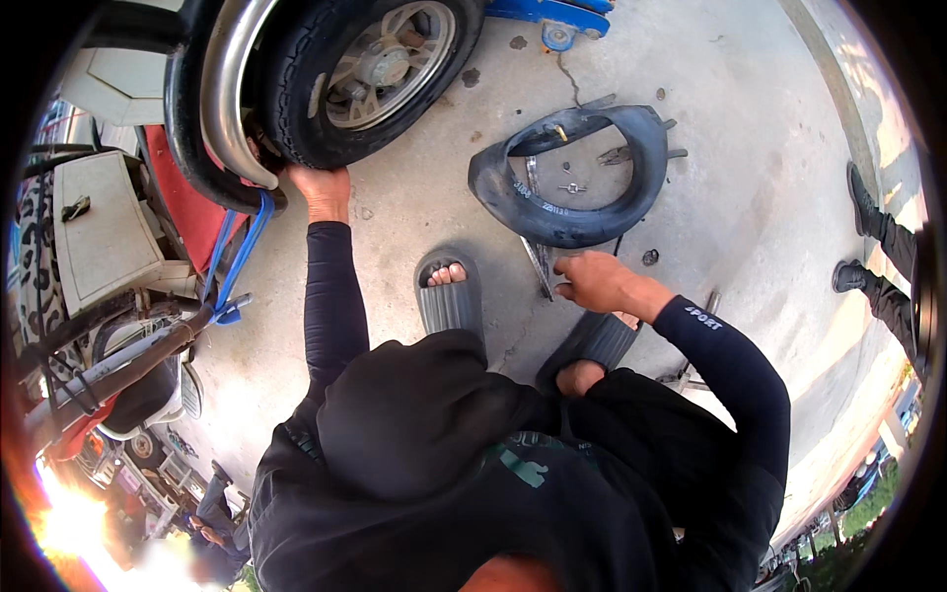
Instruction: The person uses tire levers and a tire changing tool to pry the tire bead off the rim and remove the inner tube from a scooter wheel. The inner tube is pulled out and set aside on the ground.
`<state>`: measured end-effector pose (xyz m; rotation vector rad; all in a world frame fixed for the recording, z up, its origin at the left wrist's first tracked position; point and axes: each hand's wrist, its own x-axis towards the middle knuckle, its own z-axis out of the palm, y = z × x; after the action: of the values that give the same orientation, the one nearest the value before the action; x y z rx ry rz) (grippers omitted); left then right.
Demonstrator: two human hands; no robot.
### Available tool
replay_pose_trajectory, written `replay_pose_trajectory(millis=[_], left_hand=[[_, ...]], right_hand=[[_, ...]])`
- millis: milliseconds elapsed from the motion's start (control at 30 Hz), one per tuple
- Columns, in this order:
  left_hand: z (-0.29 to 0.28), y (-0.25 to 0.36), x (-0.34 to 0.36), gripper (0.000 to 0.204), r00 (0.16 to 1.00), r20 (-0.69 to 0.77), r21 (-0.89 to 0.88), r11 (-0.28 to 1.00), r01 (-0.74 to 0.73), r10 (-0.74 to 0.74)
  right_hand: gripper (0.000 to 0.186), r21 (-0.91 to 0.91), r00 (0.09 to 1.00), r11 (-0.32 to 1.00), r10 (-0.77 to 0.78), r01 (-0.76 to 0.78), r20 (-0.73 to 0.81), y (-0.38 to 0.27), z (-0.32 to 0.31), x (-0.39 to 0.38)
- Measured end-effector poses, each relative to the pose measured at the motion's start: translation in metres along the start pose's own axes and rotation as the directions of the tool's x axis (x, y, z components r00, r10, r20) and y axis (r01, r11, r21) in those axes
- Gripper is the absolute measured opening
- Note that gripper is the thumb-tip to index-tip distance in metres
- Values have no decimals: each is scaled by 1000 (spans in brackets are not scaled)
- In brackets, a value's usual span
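Note:
My left hand point(321, 187) is up against the lower edge of a black tyre point(311, 133) on a silver spoked wheel. Its fingers are hidden behind the rubber. A black inner tube point(562, 225) with a brass valve lies on the concrete ahead of my right side. Just below it is my right hand point(604, 283), thumb and forefinger apart, with nothing visible between them. Close to those fingertips, a flat metal bar point(536, 261) runs partly under the tube. Pliers point(614, 156) and a small metal cross-shaped piece point(571, 187) lie inside the tube's ring.
A chrome-and-black mudguard point(225, 99) curves beside the wheel. A blue strap point(237, 261) hangs from the vehicle's frame at left. Blue metal equipment point(562, 20) stands at the top. My sandalled feet point(449, 291) are between my hands. Another person's legs point(878, 237) show at far right.

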<state>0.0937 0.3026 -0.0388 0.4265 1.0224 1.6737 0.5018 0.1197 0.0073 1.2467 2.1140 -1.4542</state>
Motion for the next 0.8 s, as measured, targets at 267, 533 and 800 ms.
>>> replay_pose_trajectory(millis=[267,533,800], left_hand=[[6,-7,0,56,997,-4,123,990,74,-74],[-47,-41,-40,44,891,-192,780,487,393,-411],[101,26,-130,33,464,796,453,-127,-883,-389]], right_hand=[[42,88,933,982,185,-166,-308,15,97,30],[33,-120,993,993,-28,14,-117,6,51,38],[22,-223,930,958,93,-181,-355,61,-81,-87]])
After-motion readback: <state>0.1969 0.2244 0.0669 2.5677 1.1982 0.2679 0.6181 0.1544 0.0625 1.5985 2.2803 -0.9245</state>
